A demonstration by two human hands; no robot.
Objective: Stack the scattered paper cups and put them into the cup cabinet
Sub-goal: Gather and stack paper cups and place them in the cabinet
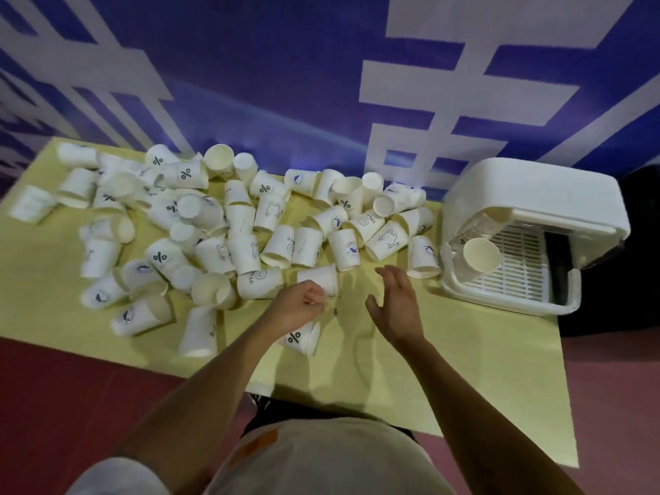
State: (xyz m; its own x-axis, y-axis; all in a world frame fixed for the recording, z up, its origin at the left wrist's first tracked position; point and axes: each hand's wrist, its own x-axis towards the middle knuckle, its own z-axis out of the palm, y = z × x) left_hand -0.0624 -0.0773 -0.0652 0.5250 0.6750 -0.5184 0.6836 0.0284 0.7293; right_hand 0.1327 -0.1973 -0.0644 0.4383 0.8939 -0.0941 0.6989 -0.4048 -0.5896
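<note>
Several white paper cups (246, 226), some printed with "%" or small drawings, lie scattered and tipped over on the yellow table (482, 351). My left hand (298, 305) hovers near the front middle with fingers loosely curled, right beside a cup on its side (318, 276); no grip on it shows. Another "%" cup (301, 339) lies under my left wrist. My right hand (396, 303) is held flat with spread fingers above bare table, holding nothing. At the right stands the white cup cabinet (535, 201), its front raised, with a short stack of cups (476, 255) lying inside.
The cabinet's slatted white tray (518, 273) sticks out towards the table's right edge. A blue and white wall (285, 83) rises directly behind the table. Bare table surface lies between my hands and the front edge.
</note>
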